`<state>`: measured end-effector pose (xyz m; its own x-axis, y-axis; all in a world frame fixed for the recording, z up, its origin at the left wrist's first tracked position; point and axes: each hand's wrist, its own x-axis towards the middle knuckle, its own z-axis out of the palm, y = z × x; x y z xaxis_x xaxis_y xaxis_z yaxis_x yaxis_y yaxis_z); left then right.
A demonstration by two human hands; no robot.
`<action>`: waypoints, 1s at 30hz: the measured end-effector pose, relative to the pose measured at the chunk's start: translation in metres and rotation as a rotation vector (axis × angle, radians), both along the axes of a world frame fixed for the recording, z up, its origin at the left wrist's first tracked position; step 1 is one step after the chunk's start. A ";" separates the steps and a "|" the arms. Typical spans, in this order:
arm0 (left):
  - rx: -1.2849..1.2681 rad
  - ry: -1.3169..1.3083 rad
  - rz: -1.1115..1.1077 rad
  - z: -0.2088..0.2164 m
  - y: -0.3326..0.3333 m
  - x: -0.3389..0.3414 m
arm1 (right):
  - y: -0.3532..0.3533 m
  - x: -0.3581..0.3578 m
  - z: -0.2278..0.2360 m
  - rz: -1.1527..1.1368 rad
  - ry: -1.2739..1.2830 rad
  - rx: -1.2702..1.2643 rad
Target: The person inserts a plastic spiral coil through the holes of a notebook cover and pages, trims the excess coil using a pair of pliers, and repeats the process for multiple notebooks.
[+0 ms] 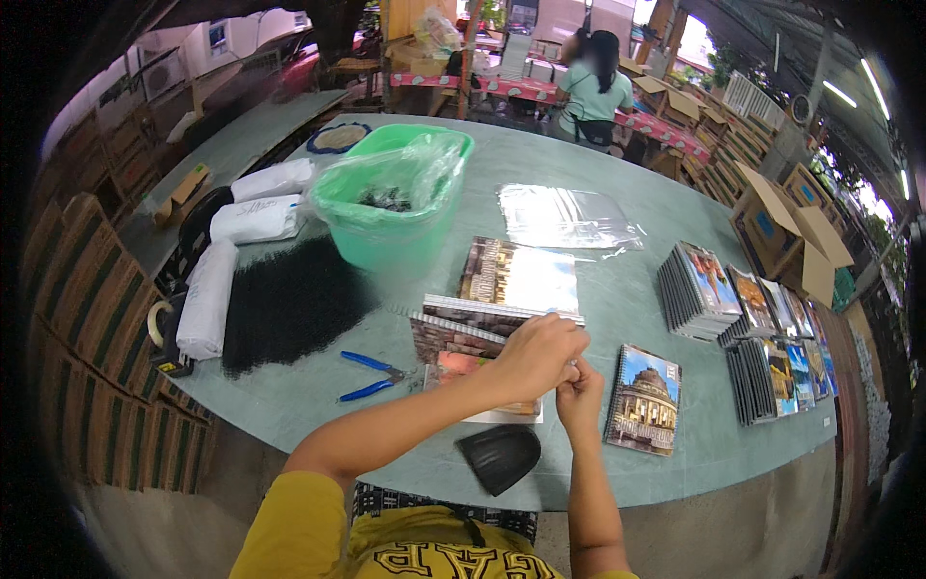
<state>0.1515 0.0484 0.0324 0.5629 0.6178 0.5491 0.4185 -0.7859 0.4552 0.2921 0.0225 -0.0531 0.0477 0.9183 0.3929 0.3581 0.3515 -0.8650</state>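
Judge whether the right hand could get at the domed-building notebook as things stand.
Probably yes: the domed-building notebook lies uncovered just right of the right hand, nothing between, though that hand works close against the left hand.

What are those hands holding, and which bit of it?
Seemingly a spiral-bound notebook, with the left hand at its right end. The right hand is bunched up there too, but what its fingers pinch is hidden.

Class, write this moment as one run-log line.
left hand: at spiral notebook's right end | right hand: meeting left hand | blue-handled pliers: lying on table | green bin: beyond pliers
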 end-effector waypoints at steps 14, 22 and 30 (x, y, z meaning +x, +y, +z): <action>-0.261 0.746 0.198 -0.080 -0.046 -0.222 | 0.010 0.027 0.051 0.306 0.111 -0.177; -0.399 0.321 0.624 -0.127 -0.064 -0.249 | 0.018 -0.080 0.122 0.460 -0.811 -0.072; -1.022 -0.265 0.351 -0.018 -0.073 -0.186 | 0.030 -0.151 0.106 0.456 -0.583 0.038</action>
<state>-0.0350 -0.0244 0.0149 0.2084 0.9501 -0.2320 0.3374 0.1528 0.9289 0.1411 0.0525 0.0528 -0.5611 0.7826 0.2696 0.5669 0.6007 -0.5637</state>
